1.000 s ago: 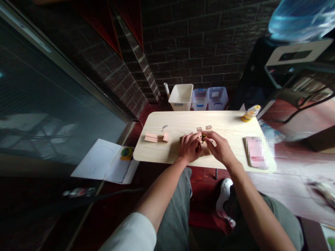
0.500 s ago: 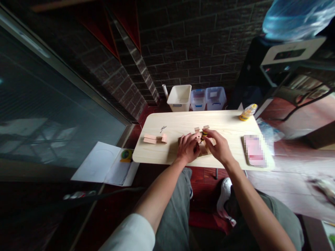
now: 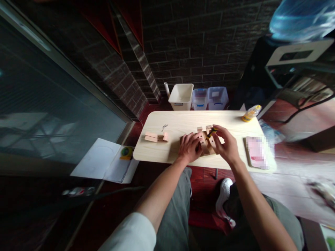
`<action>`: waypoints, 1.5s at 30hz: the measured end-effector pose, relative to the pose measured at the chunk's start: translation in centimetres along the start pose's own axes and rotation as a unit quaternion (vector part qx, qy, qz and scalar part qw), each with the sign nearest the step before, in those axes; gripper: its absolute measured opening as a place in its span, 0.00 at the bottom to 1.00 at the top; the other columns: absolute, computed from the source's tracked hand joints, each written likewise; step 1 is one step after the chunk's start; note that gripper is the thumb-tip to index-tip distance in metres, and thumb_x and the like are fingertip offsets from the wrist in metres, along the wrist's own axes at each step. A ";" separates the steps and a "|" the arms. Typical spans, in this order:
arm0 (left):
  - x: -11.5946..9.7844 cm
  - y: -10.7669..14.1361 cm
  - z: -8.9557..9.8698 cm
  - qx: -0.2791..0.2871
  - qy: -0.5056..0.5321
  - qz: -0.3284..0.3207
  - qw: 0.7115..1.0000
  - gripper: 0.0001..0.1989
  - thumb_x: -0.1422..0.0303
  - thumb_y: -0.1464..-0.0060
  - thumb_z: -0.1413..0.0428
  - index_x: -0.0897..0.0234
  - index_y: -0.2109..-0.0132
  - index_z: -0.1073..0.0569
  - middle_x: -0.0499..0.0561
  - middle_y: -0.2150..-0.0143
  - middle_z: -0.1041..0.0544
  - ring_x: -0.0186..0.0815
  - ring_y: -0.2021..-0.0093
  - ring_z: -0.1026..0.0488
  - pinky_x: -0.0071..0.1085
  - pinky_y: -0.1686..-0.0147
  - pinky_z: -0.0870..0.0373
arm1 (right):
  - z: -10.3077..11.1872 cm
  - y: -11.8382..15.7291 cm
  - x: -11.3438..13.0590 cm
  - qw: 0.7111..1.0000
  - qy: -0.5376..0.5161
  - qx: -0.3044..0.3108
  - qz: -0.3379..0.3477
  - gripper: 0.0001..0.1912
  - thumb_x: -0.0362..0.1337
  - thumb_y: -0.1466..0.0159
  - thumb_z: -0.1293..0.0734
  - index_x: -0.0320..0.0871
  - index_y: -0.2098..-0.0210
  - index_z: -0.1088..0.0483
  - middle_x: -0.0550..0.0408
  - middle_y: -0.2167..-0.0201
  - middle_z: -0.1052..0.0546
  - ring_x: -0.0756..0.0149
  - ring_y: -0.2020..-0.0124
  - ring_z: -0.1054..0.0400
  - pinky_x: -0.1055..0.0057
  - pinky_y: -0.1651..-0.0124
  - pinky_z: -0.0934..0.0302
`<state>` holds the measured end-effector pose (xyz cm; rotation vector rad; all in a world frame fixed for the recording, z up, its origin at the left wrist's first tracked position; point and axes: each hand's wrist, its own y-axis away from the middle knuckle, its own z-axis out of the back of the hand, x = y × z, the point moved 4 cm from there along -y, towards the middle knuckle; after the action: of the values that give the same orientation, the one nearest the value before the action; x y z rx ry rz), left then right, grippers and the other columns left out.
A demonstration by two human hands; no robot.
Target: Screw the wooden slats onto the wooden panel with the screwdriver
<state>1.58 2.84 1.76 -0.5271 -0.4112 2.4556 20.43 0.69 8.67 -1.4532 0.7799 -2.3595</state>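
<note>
A wooden assembly [image 3: 206,148] with small dark holes rests on the pale table [image 3: 172,120], near its front edge. My left hand [image 3: 188,148] is wrapped over the left side of this assembly and grips it. In my right hand [image 3: 225,142], at the assembly's right side, is a yellow and black screwdriver [image 3: 212,131], tilted with its tip towards the wood. Further left on the table lie another wooden piece [image 3: 156,137] and a little pile of dark screws [image 3: 164,127].
A yellow-capped bottle [image 3: 251,113] stands at the back right, behind a pink-and-white object [image 3: 257,152]. Beyond the table are a cream bin [image 3: 181,97] and two clear boxes [image 3: 217,97]. A tape measure [image 3: 126,152] sits on an open white box [image 3: 98,158] at the left.
My right hand has shifted right and now holds the screwdriver more tilted, uncovering more of the assembly. The view has shifted slightly; my left hand stays on the wood.
</note>
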 end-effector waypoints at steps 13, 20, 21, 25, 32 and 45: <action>0.0 0.0 -0.1 -0.008 0.001 0.010 1.000 0.17 0.64 0.37 0.44 0.50 0.42 0.27 0.46 0.30 0.29 0.48 0.27 0.38 0.57 0.28 0.44 | -0.9 0.2 0.1 0.999 -0.007 0.038 0.018 0.18 0.44 0.25 0.37 0.50 0.38 0.29 0.45 0.43 0.20 0.55 0.49 0.21 0.55 0.47 0.23; 0.0 -0.1 0.0 -0.007 -0.004 0.003 1.000 0.16 0.64 0.38 0.43 0.50 0.43 0.27 0.46 0.29 0.30 0.48 0.27 0.38 0.56 0.28 0.43 | -1.4 0.3 0.5 0.997 0.004 0.071 0.026 0.17 0.44 0.24 0.39 0.51 0.39 0.29 0.46 0.44 0.20 0.54 0.48 0.22 0.54 0.44 0.25; 0.0 -0.1 0.0 -0.007 -0.005 0.002 1.000 0.16 0.64 0.38 0.43 0.51 0.43 0.27 0.46 0.29 0.30 0.48 0.27 0.38 0.56 0.28 0.43 | -1.4 0.3 0.6 0.997 0.005 0.074 0.028 0.17 0.43 0.24 0.39 0.51 0.39 0.29 0.46 0.44 0.20 0.54 0.47 0.22 0.54 0.44 0.25; -0.1 -0.1 0.1 -0.011 -0.005 -0.001 1.000 0.15 0.65 0.37 0.44 0.51 0.44 0.27 0.46 0.29 0.30 0.47 0.28 0.38 0.56 0.29 0.42 | -1.4 0.3 1.1 0.996 0.003 0.084 0.039 0.17 0.41 0.24 0.39 0.51 0.39 0.29 0.46 0.44 0.20 0.55 0.47 0.23 0.55 0.43 0.26; -0.1 -0.1 0.2 -0.004 -0.005 0.004 1.000 0.16 0.65 0.37 0.44 0.50 0.43 0.27 0.46 0.30 0.30 0.48 0.28 0.38 0.56 0.29 0.42 | -1.3 0.3 1.3 0.995 0.001 0.089 0.039 0.18 0.43 0.24 0.40 0.51 0.38 0.29 0.46 0.44 0.20 0.54 0.46 0.23 0.54 0.43 0.26; -0.1 -0.1 0.1 -0.015 -0.004 -0.003 1.000 0.14 0.63 0.34 0.46 0.53 0.43 0.28 0.49 0.32 0.27 0.47 0.28 0.37 0.53 0.29 0.42 | -1.7 0.5 1.9 0.989 0.038 0.129 0.062 0.18 0.40 0.24 0.40 0.53 0.37 0.31 0.47 0.43 0.21 0.54 0.43 0.24 0.55 0.41 0.26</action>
<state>1.63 2.82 1.88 -0.5285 -0.4523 2.4501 17.99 -0.11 9.25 -1.1801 0.5394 -2.3313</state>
